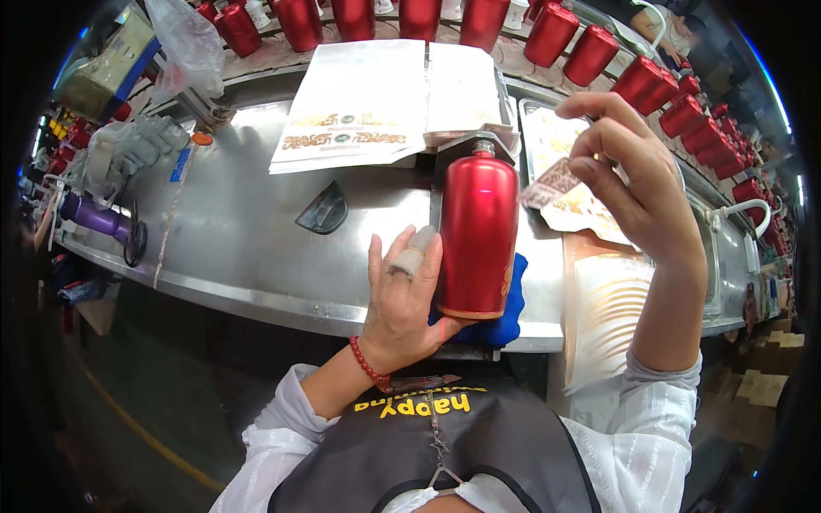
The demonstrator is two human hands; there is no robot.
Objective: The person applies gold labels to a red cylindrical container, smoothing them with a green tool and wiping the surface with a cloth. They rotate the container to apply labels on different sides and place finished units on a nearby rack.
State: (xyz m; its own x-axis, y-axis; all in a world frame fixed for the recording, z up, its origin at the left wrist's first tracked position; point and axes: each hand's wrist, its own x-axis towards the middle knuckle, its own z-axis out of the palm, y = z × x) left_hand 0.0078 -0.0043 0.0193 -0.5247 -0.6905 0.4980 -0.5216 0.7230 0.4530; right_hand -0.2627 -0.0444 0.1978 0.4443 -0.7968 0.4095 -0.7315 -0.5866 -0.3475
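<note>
Red bottle (479, 231) with a metallic sheen, apparently lying on its side, base end on a blue cloth (515, 299); points its neck toward the far side of the steel surface (248, 248), with long axis running nearly straight out, slightly rightward at the neck. Looks stiff and smooth, probably slippery and easily scratched; impossible to tell whether full or empty, so treat as possibly heavy. Best gripped by its plain flanks or base edge, clear of the gold mark (507, 280) at lower right. Against the bottle's left flank, left hand (398, 303), with one finger wrapped, lightly holding by fingers along the side and thumb at the base. Right of the bottle, raised right hand (637, 184), with fingers pinching a small printed slip (552, 184). Farther left of the bottle, dark wedge-shaped piece (325, 209); beyond its neck, leftward, printed sheets (351, 85); farther beyond, row of similar bottles (552, 34).
</note>
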